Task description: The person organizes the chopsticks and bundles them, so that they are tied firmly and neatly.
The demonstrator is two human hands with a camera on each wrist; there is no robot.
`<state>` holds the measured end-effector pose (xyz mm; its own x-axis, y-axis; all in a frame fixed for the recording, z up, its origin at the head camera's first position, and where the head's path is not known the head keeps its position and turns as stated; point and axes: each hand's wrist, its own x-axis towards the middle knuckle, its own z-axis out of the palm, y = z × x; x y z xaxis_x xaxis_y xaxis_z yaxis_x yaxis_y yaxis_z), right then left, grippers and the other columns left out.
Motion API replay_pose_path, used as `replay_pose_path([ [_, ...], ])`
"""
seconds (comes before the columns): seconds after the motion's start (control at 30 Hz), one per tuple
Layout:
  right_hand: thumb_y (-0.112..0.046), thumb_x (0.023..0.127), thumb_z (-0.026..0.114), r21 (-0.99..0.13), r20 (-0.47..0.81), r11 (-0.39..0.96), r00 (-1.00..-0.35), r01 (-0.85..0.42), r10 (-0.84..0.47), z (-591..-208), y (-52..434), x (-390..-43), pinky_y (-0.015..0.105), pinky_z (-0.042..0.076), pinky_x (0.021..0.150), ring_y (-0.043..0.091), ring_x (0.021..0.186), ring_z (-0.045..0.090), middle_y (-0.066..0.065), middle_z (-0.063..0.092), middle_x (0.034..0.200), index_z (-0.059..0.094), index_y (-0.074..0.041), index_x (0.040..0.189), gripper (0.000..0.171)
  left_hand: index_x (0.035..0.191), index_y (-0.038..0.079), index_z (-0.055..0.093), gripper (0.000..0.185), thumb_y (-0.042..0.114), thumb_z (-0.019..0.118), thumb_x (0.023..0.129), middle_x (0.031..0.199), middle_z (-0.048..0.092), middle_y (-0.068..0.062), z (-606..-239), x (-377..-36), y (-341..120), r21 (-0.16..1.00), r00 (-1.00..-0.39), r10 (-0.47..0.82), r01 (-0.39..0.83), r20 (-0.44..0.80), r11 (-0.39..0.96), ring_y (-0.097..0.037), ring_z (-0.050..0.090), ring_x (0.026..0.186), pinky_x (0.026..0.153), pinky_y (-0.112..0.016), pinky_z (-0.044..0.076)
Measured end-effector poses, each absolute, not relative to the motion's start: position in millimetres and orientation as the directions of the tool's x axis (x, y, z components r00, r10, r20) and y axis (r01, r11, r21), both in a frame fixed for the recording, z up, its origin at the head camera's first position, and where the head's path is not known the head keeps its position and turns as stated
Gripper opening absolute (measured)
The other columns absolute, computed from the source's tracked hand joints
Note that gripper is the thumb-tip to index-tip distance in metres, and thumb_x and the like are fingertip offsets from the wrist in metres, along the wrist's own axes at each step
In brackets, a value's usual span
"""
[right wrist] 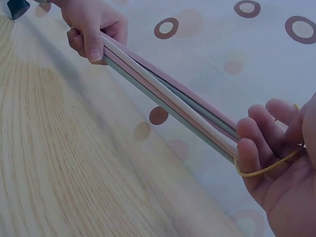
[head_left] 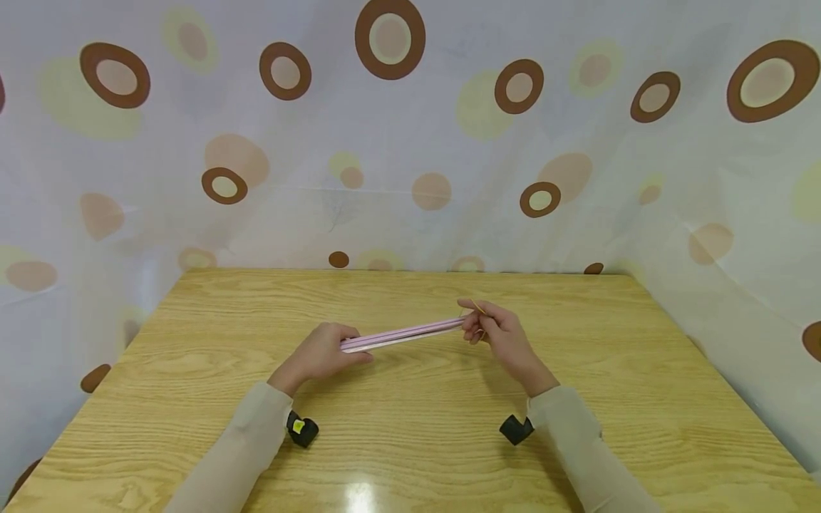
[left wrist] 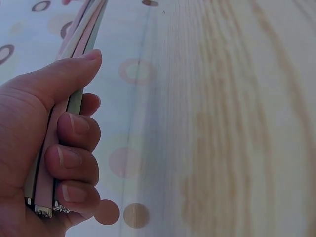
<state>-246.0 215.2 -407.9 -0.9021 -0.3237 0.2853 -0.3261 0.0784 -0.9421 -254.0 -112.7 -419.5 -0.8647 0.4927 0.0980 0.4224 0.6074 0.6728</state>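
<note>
A bundle of several long thin sticks [head_left: 404, 333], pink, white and grey-green, is held level just above the wooden table [head_left: 410, 442]. My left hand [head_left: 323, 350] grips one end, fingers and thumb curled round the bundle [left wrist: 74, 106]. My right hand [head_left: 490, 329] holds the other end of the sticks [right wrist: 173, 96], its fingers curled about their tips. A thin yellow rubber band [right wrist: 269, 168] is looped over the right hand's fingers beside the stick ends, seen also as a fine rubber band [head_left: 479, 307] in the head view.
A curtain with brown and yellow circles [head_left: 410, 142] hangs close behind and beside the table. Small black wrist cameras [head_left: 301, 429] sit under both sleeves. The table's far edge [head_left: 398, 271] meets the curtain.
</note>
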Motion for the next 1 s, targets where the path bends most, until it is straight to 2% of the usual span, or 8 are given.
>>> replay_pose_path([
  [0.1, -0.02, 0.107, 0.031, -0.955, 0.272, 0.021, -0.898, -0.297, -0.345, -406.8, 218.9, -246.7, 0.024, 0.05, 0.071, 0.009, 0.079, 0.06, -0.001, 0.061, 0.094, 0.039, 0.009, 0.14, 0.045, 0.08, 0.012, 0.067, 0.022, 0.032, 0.076, 0.083, 0.065, 0.051, 0.005, -419.5, -254.2, -112.7, 0.674, -0.865, 0.493, 0.422, 0.097, 0.607, -0.008, 0.042, 0.053, 0.05, -0.022, 0.034],
  [0.2, -0.024, 0.108, 0.028, -0.965, 0.254, -0.018, -0.91, -0.263, -0.327, -405.4, 222.1, -246.8, 0.025, 0.05, 0.069, 0.009, 0.078, 0.06, -0.002, 0.062, 0.094, 0.04, 0.0, 0.143, 0.044, 0.08, 0.012, 0.067, 0.021, 0.031, 0.076, 0.083, 0.065, 0.051, 0.005, -419.3, -254.2, -112.2, 0.675, -0.865, 0.493, 0.42, 0.094, 0.606, -0.008, 0.042, 0.054, 0.05, -0.022, 0.034],
  [0.37, -0.022, 0.107, 0.03, -0.968, 0.234, 0.028, -0.938, -0.249, -0.254, -404.4, 225.6, -247.2, 0.025, 0.051, 0.064, 0.009, 0.073, 0.061, -0.001, 0.062, 0.089, 0.047, -0.012, 0.141, 0.039, 0.08, 0.011, 0.067, 0.02, 0.029, 0.077, 0.082, 0.065, 0.051, 0.005, -419.6, -254.3, -112.2, 0.672, -0.858, 0.505, 0.428, 0.092, 0.604, -0.008, 0.042, 0.054, 0.05, -0.022, 0.034],
  [0.7, -0.008, 0.098, 0.055, -0.924, 0.25, 0.235, -0.941, -0.302, -0.227, -411.0, 225.8, -251.2, 0.028, 0.054, 0.063, 0.018, 0.078, 0.062, 0.017, 0.06, 0.095, 0.056, 0.003, 0.129, 0.033, 0.08, 0.013, 0.067, 0.023, 0.033, 0.077, 0.082, 0.064, 0.05, 0.005, -420.7, -256.1, -113.8, 0.663, -0.865, 0.493, 0.421, 0.09, 0.619, -0.008, 0.042, 0.054, 0.05, -0.023, 0.034],
  [0.9, -0.008, 0.096, 0.058, -0.929, 0.176, 0.262, -0.934, -0.262, -0.311, -411.1, 223.9, -249.3, 0.034, 0.055, 0.073, 0.023, 0.089, 0.063, 0.022, 0.06, 0.11, 0.055, 0.004, 0.129, 0.035, 0.08, 0.013, 0.066, 0.023, 0.033, 0.077, 0.082, 0.064, 0.05, 0.005, -419.4, -255.8, -113.4, 0.657, -0.865, 0.494, 0.424, 0.091, 0.623, -0.008, 0.041, 0.053, 0.049, -0.022, 0.034],
  [1.0, -0.007, 0.094, 0.06, -0.93, 0.156, 0.265, -0.926, -0.255, -0.344, -411.8, 221.5, -248.9, 0.035, 0.056, 0.073, 0.028, 0.092, 0.062, 0.024, 0.059, 0.114, 0.054, 0.005, 0.128, 0.037, 0.08, 0.012, 0.066, 0.022, 0.032, 0.077, 0.082, 0.064, 0.051, 0.005, -419.0, -255.6, -113.1, 0.657, -0.862, 0.499, 0.429, 0.092, 0.62, -0.008, 0.041, 0.053, 0.049, -0.022, 0.034],
])
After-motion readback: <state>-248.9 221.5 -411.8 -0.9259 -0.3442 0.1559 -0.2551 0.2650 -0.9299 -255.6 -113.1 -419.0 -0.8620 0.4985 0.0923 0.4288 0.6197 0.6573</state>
